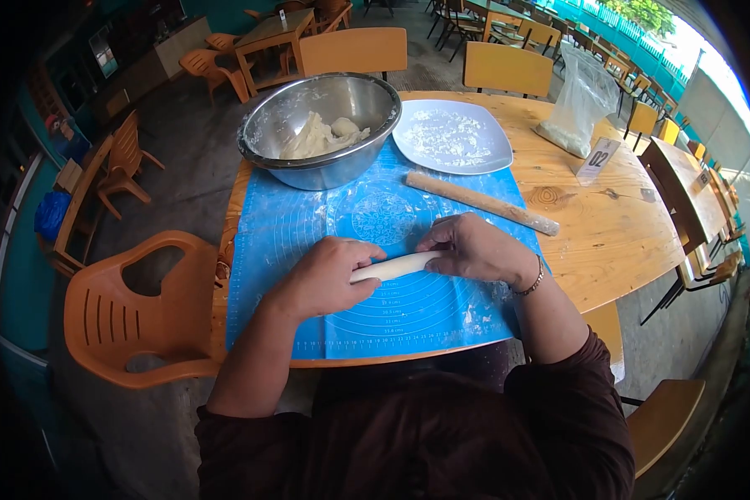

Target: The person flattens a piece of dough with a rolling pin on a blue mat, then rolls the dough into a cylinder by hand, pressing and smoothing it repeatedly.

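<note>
A short roll of pale dough (pixel 394 267) lies over the blue mat (pixel 308 325), held at both ends. My left hand (pixel 329 273) grips its left end, thumb in front and fingers behind. At the right end, my right hand (pixel 475 250) pinches the dough between thumb and fingers. Beyond my hands, a floury wooden rolling pin (pixel 483 203) lies slanted across the mat's right part. A steel bowl (pixel 329 171) with dough (pixel 321 138) inside stands at the mat's back left. Beside it is a white plate (pixel 452 137) dusted with flour.
On the wooden table (pixel 617 225), a clear plastic bag (pixel 582 104) with pale contents stands at the back right, near a number card (pixel 594 160). An orange chair (pixel 142 312) is at the table's left. More chairs and tables stand behind.
</note>
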A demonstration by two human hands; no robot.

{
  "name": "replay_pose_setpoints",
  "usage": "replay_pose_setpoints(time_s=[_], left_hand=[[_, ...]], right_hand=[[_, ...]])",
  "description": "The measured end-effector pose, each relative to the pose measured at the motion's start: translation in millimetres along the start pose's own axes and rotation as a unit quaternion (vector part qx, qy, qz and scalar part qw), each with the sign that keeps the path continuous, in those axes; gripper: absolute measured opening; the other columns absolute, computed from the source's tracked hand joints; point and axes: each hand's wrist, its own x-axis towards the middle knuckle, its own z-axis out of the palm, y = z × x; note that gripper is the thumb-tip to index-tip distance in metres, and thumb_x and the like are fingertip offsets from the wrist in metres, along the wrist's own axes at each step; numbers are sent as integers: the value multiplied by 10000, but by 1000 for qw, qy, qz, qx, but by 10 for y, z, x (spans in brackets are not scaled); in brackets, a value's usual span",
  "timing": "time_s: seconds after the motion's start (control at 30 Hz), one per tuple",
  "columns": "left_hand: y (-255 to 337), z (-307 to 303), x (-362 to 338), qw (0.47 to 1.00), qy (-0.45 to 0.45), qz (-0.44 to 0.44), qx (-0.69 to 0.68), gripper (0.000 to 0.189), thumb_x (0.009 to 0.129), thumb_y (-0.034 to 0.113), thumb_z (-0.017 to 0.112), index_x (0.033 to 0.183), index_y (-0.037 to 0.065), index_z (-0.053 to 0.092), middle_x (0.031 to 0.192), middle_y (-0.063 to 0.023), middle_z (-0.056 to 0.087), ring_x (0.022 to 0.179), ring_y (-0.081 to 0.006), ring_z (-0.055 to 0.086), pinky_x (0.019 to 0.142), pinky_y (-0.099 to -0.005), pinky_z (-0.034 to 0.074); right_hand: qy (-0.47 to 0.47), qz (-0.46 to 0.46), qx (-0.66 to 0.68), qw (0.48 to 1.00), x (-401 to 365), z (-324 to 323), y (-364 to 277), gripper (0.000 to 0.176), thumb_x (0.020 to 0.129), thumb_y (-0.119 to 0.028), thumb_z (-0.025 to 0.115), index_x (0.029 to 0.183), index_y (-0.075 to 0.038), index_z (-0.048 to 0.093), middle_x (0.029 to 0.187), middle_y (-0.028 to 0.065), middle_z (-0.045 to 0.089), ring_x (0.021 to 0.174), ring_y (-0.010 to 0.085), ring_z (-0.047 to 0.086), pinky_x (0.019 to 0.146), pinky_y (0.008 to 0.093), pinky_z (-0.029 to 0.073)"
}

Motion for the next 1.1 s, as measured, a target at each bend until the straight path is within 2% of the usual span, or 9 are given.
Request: replay_pose_setpoints(time_s=[0.13,0.2,0.33,0.4,0.43,0.57,0.8,0.9,1.1], left_hand=[[-20,-116,-30,990,-47,-102,-86,324,823,122,764,1122,7,720,1006,-146,724,964,-311,683,892,-402,535],[-92,-102,-10,988,32,10,153,305,855,151,747,1117,-2,724,1132,-185,705,1142,-326,641,1003,-416,494],[-75,130,75,971,194,64,123,354,919,165,676,1206,-41,672,1304,-227,622,1324,-372,517,1130,-472,385],[-34,346,95,929,228,153,249,423,987,176,567,1317,-90,571,1423,-255,516,1407,-399,414,1191,-521,282],[-38,413,69,944,154,132,260,517,1025,205,496,1420,-125,440,1504,-291,416,1466,-435,306,1221,-552,187],[-152,472,54,951,56,91,289,595,1047,272,479,1466,-135,367,1560,-335,306,1505,-462,199,1228,-573,143],[-164,353,37,942,78,93,312,524,994,272,594,1402,-47,518,1556,-303,343,1504,-448,223,1230,-557,163],[-137,293,14,962,115,114,219,277,867,166,748,1094,9,736,1298,-204,587,1251,-371,521,1075,-457,412],[-154,112,-12,972,76,70,211,298,809,155,795,1064,10,745,996,-123,643,983,-293,605,877,-418,487]], right_hand=[[-30,12,55,998,-10,-39,28,198,854,-59,729,1042,6,736,880,145,679,797,285,651,747,353,528],[69,-10,-119,990,18,12,47,190,869,-78,721,1041,-1,745,930,163,696,811,295,659,773,356,535],[204,-18,-124,971,89,227,17,249,866,-80,708,1099,9,725,1018,183,699,900,319,668,858,380,538],[213,-152,-167,950,103,404,-39,324,862,-78,696,1171,19,690,1127,202,684,1045,363,657,964,409,519],[211,-186,-195,940,127,526,10,319,905,-146,643,1161,45,656,1147,193,675,1092,378,643,984,451,501],[115,-173,-172,963,112,496,82,313,899,-183,667,1147,9,689,1185,202,672,1151,382,630,1012,449,493],[128,-141,-164,968,67,379,114,277,825,-242,768,1068,-108,759,1206,179,669,1135,346,634,1036,438,479],[103,-122,-170,972,7,267,-35,278,777,-214,812,1021,-90,763,1118,159,674,1074,343,631,976,438,491],[83,-54,-180,979,-26,69,122,281,720,-173,851,966,-67,765,953,133,647,931,336,610,850,434,503]])
